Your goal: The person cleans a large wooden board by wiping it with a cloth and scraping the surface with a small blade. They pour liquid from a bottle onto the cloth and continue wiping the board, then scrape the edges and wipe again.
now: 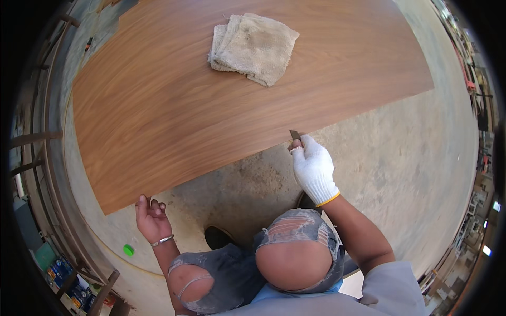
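Note:
A large brown wood-grain sheet (pixel 211 121) lies before me. My right hand (pixel 314 166), in a white knit glove with its thumb and fingertips bare, is closed around a small flat blade (pixel 295 135). The blade's dark, slanted end points up over the near edge of the sheet; whether it touches the surface I cannot tell. My left hand (pixel 153 220), bare with a metal bracelet at the wrist, is at the sheet's near left corner. Its fingers are loosely curled and apart, with the fingertips close to the edge. Farther back, a folded greyish-white cloth (pixel 254 48) rests on the sheet.
Concrete floor (pixel 390 152) surrounds the sheet. A green cap (pixel 128 250) lies at the lower left. Along the left stands a metal frame (pixel 52 210), with boxes (pixel 71 282) beyond it. Assorted goods line the far right. My knees and a dark shoe (pixel 219 237) are close to the near edge.

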The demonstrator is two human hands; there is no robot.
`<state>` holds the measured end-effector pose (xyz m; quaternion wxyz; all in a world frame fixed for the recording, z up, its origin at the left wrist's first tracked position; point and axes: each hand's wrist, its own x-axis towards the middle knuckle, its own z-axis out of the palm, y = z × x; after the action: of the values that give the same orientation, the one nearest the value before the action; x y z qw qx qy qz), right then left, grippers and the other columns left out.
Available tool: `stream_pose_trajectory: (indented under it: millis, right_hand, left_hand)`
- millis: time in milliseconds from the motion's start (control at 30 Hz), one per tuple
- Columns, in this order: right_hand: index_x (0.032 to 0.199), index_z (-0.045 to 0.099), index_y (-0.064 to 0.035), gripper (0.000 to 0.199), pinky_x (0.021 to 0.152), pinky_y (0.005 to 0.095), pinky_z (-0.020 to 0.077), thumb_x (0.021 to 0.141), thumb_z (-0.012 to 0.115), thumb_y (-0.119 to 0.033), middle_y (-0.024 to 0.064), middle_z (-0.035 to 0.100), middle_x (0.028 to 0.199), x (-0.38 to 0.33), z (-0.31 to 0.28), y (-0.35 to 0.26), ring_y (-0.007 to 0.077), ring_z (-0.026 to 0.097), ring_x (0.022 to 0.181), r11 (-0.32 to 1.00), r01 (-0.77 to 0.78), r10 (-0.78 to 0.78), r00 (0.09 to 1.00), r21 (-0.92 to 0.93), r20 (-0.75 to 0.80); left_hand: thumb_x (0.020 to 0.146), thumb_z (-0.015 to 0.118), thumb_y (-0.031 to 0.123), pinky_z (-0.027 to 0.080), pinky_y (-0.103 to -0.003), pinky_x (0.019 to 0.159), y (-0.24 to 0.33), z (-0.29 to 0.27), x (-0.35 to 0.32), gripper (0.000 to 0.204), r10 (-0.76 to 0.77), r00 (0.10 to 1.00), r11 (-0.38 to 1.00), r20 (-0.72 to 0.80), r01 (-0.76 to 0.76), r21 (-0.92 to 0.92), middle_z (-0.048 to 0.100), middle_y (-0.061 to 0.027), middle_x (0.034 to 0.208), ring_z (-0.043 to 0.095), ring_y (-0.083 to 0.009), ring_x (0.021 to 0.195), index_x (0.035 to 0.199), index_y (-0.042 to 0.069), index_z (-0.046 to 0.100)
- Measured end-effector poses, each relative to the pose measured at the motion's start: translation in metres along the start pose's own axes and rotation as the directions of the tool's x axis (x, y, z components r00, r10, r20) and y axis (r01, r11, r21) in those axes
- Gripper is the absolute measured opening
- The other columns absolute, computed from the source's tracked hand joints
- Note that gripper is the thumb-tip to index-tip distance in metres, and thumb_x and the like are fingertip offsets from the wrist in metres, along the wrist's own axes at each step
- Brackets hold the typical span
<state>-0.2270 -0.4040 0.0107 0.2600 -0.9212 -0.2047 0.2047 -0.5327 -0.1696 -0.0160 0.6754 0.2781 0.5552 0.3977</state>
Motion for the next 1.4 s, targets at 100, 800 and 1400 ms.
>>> stream_pose_trajectory:
  millis: [100,800,1400]
  right_hand:
    - [0.107,0.066,-0.0072,0.022,0.075,0.0551,0.0546,0.1,0.057,-0.027,0.0234,0.071,0.08,-0.013,0.015,-0.023,0.0445,0.07,0.079,0.991,0.072,-0.066,0.996,-0.114,0.055]
    - [0.121,0.072,-0.0084,0.038,0.093,0.0513,0.0541,0.098,0.05,-0.028,0.0232,0.074,0.11,-0.027,0.114,-0.056,0.0433,0.07,0.103,0.887,0.457,-0.306,0.474,0.066,0.825]
    - [0.137,0.063,-0.0077,0.055,0.103,0.0456,0.0498,0.085,0.077,-0.02,0.0189,0.067,0.129,0.072,-0.016,-0.106,0.0375,0.062,0.122,0.57,0.82,-0.816,0.56,0.04,0.144]
  left_hand:
    - [0.106,0.061,0.017,0.044,-0.032,0.063,-0.004,-0.011,0.006,0.007,0.01,1.0,1.0,0.018,-0.01,0.0,0.069,-0.0037,0.096,0.047,-0.011,0.055,0.104,0.01,0.06]
    - [0.105,0.06,0.015,0.049,-0.029,0.062,-0.001,-0.021,-0.007,0.018,-0.017,0.992,0.998,0.125,0.01,0.058,0.074,-0.0164,0.121,0.047,-0.0084,0.053,0.119,0.006,0.061]
    - [0.105,0.055,0.004,0.051,-0.021,0.06,0.003,0.007,-0.046,0.027,0.236,0.929,0.826,0.284,-0.346,0.445,0.076,-0.0096,0.102,0.058,-0.0061,0.065,0.13,-0.001,0.064]
